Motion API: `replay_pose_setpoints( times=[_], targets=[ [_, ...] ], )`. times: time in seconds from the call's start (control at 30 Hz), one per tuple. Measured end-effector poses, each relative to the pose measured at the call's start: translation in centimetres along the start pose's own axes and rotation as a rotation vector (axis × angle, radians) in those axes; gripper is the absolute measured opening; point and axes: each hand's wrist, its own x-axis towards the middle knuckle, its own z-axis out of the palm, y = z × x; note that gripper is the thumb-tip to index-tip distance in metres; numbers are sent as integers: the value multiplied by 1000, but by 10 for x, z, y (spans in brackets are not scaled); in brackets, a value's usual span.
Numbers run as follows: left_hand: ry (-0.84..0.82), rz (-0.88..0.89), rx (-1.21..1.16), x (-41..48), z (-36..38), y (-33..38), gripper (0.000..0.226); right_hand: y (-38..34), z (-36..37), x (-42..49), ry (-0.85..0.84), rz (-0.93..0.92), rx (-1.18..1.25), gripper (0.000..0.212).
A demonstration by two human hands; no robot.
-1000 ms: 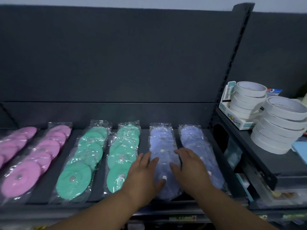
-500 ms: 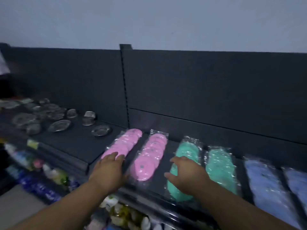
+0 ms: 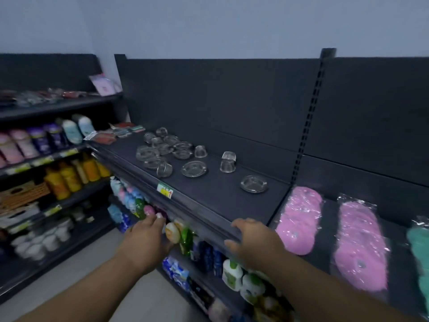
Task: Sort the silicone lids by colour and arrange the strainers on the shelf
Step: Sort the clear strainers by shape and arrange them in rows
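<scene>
Pink silicone lids (image 3: pixel 299 219) lie in clear wrappers on the right-hand bay of the dark shelf (image 3: pixel 209 187), a second pink row (image 3: pixel 361 247) just beside them and a green packet (image 3: pixel 419 242) at the frame's edge. The colours look sorted already, so I'd judge the strainers are the work left. Those strainers (image 3: pixel 167 149) sit scattered over the left bay: a loose huddle toward the back, a flat one (image 3: pixel 194 168) nearer the front, a pair of small basket ones (image 3: pixel 228 161) stacked or leaning together, and one flat one (image 3: pixel 253 184) alone near the upright.

The person's left hand (image 3: pixel 146 240) hangs loose with nothing in it, below the shelf lip, in front of the bottles (image 3: pixel 183 238) on the tier beneath. Their right hand (image 3: pixel 251 240) is open too, fingers resting along the front edge of the shelf, holding nothing.

The strainers look like thin wire mesh, so probably light, springy and easily dented if squeezed. I'd take each by its rim, pinched lightly, rather than pressing on the mesh. They'll likely slide on that smooth shelf at a nudge, and the huddled ones may snag each other, so lifting one at a time seems safer.
</scene>
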Motion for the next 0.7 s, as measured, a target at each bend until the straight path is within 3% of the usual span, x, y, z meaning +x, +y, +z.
replay_pose_setpoints(
  times=[0.3,0.53,0.7],
  targets=[
    [-69,-52,-80,94,37,-58,69,-24,28,111,29,-44,20,48],
    [-2,-46,-191,203,32,-88,65,-31,28,218,88,-38,16,54],
    [78,60,-230,271,33,-102,64,-39,37,273,158,39,2,51]
  ],
)
